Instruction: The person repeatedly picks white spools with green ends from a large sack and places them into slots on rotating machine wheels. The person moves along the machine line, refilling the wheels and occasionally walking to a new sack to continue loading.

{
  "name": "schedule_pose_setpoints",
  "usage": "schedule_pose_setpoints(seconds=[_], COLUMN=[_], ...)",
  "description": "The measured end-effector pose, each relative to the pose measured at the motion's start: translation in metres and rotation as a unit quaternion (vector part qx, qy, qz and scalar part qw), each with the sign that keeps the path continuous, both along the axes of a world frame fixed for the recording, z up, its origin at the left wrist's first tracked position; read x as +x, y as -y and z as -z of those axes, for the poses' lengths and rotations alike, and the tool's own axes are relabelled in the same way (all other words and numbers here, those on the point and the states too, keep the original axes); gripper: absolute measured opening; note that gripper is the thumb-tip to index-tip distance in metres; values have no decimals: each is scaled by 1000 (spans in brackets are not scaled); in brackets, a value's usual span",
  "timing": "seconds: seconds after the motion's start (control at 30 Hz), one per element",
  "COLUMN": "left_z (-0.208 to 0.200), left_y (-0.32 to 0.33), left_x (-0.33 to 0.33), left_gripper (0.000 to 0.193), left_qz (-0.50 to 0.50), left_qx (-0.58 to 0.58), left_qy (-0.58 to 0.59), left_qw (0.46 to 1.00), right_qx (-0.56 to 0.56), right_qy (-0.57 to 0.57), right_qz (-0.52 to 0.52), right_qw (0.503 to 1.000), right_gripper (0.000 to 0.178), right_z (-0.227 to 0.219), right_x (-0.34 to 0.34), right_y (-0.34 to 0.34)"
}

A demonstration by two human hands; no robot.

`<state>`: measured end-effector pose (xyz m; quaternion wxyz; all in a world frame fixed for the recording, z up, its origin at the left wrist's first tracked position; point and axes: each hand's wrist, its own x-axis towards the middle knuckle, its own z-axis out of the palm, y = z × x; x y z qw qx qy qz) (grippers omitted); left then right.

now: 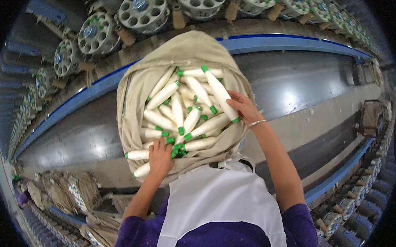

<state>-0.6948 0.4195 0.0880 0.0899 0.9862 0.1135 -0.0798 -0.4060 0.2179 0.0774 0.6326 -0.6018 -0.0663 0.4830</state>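
Note:
A beige cloth sack hangs wide open in front of me, filled with white yarn bobbins that have green ends. At the sack's right side, my right hand is closed on one yarn bobbin, which tilts with its upper green end toward the far left. Low on the left side, my left hand curls over yarn bobbins whose ends stick out on both sides of it. Its palm side is hidden. A bracelet is on my right wrist.
Spinning machines with round, holed bobbin holders line the far side behind a blue rail. Another machine row runs along the near right. Between them lies a shiny grey floor. Bundled cloth sacks are at the lower left.

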Motion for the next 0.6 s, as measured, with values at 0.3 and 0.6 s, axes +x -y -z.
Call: schedule_pose_setpoints(seconds=[0.3, 0.6], left_z=[-140, -171], left_y=[-9, 170], left_x=[86, 308], left_gripper=[33, 38], left_qz=[-176, 105], left_qx=[-399, -741], left_qy=[296, 209], left_qw=[850, 629], right_qx=[285, 90], right_qy=[-198, 12], right_qz=[39, -235], right_qw=[937, 968], right_gripper=[56, 69], right_z=[-57, -120], right_x=[44, 147], right_y=[42, 174])
